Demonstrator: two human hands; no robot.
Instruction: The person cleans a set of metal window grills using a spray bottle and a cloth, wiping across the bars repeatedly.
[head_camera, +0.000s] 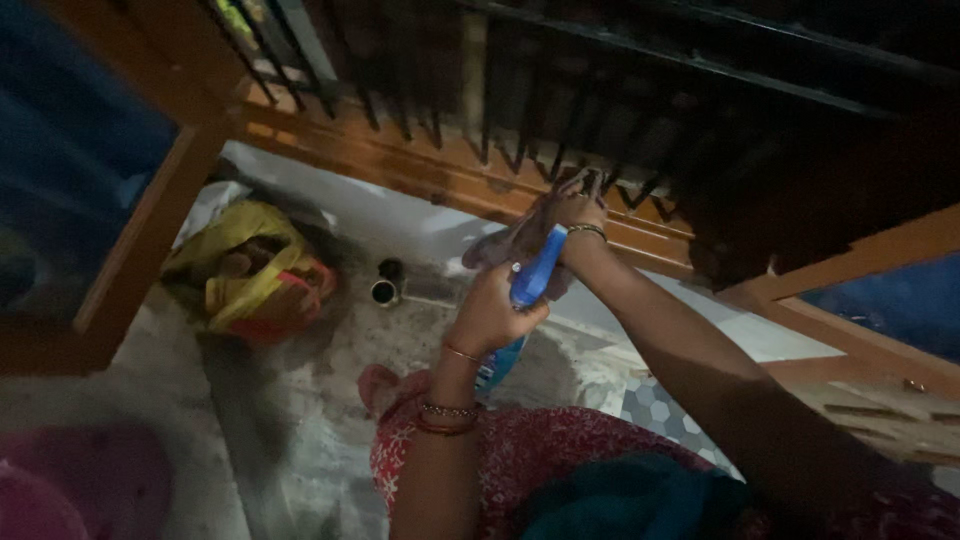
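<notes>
Head view dim: right hand (578, 207) half-hidden by cloth (520, 240).

A blue plastic spray bottle (530, 285) shows at centre frame, a yellow-and-red crumpled plastic bag (250, 275) at left, orange-brown wooden window frame (420, 165) with black metal bars (600, 90) above, red white-flowered cloth (540, 450) below.

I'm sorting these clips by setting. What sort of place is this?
Probably a home, at a window. A wooden window frame with a dark metal grille, a worn floor with a yellow bag, and a blue spray bottle suggest household cleaning.
</notes>
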